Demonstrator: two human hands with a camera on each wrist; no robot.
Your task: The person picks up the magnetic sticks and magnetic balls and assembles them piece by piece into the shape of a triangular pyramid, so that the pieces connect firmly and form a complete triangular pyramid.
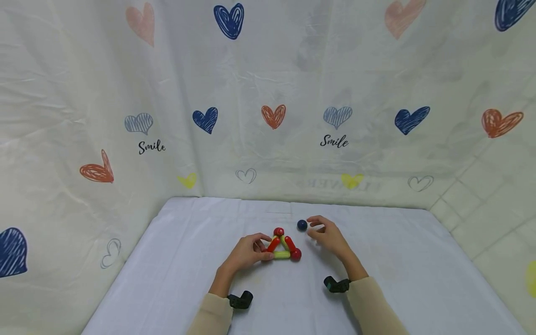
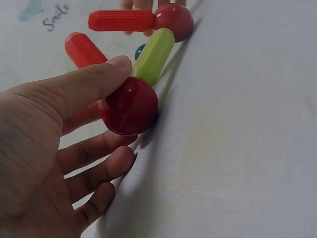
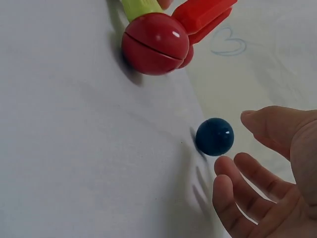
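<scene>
A triangular toy frame of red balls (image 1: 296, 254) and yellow-green rods (image 1: 281, 255) lies on the table, with red rods (image 1: 290, 243) slanting up from its corners. My left hand (image 1: 246, 251) grips the near left corner; in the left wrist view its thumb presses on the red ball (image 2: 130, 110) there, and the other fingers are partly hidden behind. A dark blue ball (image 1: 302, 225) rests on the cloth at the right of the frame's far corner. Beside it, my right hand (image 1: 329, 236) has its thumb and fingers spread, apart from the blue ball (image 3: 214, 137) in the right wrist view.
White cloth (image 1: 167, 279) covers the table. Behind it hangs a pale curtain (image 1: 293, 70) printed with hearts. Each wrist bears a small black camera, one on the left (image 1: 240, 300) and one on the right (image 1: 336, 284).
</scene>
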